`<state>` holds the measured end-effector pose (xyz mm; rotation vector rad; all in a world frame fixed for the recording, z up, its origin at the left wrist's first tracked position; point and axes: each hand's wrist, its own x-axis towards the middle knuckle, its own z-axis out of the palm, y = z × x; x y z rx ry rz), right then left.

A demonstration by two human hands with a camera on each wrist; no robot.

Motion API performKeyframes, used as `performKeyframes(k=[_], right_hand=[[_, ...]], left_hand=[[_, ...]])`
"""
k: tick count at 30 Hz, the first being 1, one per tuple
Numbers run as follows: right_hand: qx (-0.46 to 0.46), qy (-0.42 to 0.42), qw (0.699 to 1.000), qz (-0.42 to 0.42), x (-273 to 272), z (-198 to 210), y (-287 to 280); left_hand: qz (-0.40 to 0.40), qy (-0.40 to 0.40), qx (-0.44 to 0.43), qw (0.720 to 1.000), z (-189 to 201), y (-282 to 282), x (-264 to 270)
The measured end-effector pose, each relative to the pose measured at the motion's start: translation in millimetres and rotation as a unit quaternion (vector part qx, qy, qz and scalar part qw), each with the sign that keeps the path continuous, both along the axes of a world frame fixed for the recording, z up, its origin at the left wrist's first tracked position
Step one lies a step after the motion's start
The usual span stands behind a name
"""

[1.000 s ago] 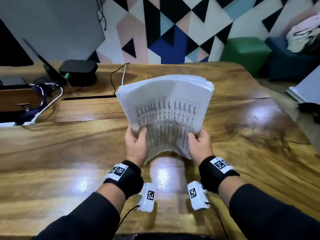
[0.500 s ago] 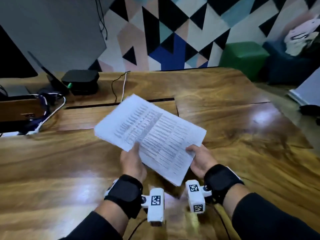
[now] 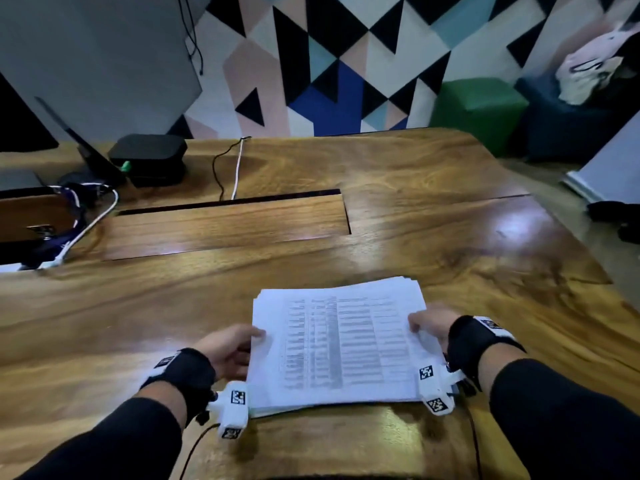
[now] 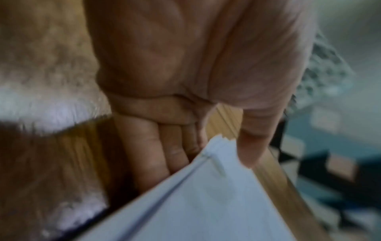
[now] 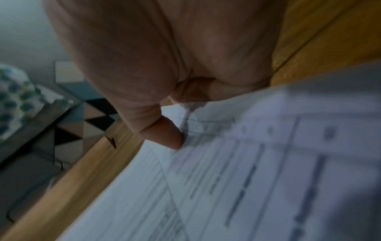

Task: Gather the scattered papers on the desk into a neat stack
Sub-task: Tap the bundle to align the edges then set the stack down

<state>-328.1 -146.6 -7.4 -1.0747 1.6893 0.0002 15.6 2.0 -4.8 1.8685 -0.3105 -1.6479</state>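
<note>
We find the papers already gathered into one stack, lying on the near part of the wooden desk between the two hands, the printed table on the top sheet facing up. No loose sheet shows anywhere else on the desk in the head view, so we judge the gathering itself done. What is left, in our judgement, is squaring and release: at the far right corner a few sheet edges stand slightly out of line, and the left wrist view shows the corner of the stack with small steps between the sheets. The left hand is at the left edge of the stack, about midway along it; in the left wrist view the thumb lies on top of the sheets and the fingers run beneath them, so we record it as pinching the stack. The right hand is at the right edge, somewhat farther from the person than the left. In the right wrist view the thumb presses down on the printed top sheet, but the other fingers are hidden and the picture is blurred. Whether the stack lies fully flat or is lifted slightly at the left edge, we cannot tell.
</note>
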Motion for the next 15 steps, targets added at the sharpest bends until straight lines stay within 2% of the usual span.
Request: performKeyframes(k=[1, 3, 5, 6, 8, 10, 12, 13, 15], right_hand=[[-0.020, 0.013, 1.000, 0.011, 2.3, 0.0, 2.4], [-0.096, -0.012, 0.995, 0.025, 10.2, 6.1, 6.5], [-0.177, -0.076, 0.981, 0.001, 18.6, 12.8, 7.2], [-0.222, -0.104, 0.969, -0.011, 22.8, 21.1, 8.3], [-0.330, -0.162, 0.929, -0.046, 30.7, 43.3, 12.1], [-0.415, -0.225, 0.875, -0.106, 37.1, 61.8, 15.2], [-0.465, -0.272, 0.825, -0.171, 40.5, 67.2, 18.2], [-0.474, -0.290, 0.808, -0.193, 40.7, 65.1, 21.5], [-0.474, -0.297, 0.802, -0.210, 41.7, 56.6, 31.7]], left_hand=[[-0.029, -0.038, 0.006, 0.999, -3.0, -1.4, -4.0], [-0.038, -0.042, -0.016, 0.998, 1.4, -8.0, -15.8], [-0.006, -0.039, -0.086, 0.996, 14.9, -15.1, -28.6], [0.017, -0.063, -0.134, 0.989, 20.5, -19.9, -33.2], [0.079, -0.144, -0.240, 0.957, 30.0, -29.1, -37.6], [0.144, -0.189, -0.342, 0.909, 38.1, -32.8, -37.8], [0.181, -0.234, -0.400, 0.868, 44.1, -32.4, -39.1], [0.191, -0.244, -0.413, 0.856, 44.8, -30.2, -40.8], [0.209, -0.246, -0.425, 0.846, 38.1, -25.0, -44.7]])
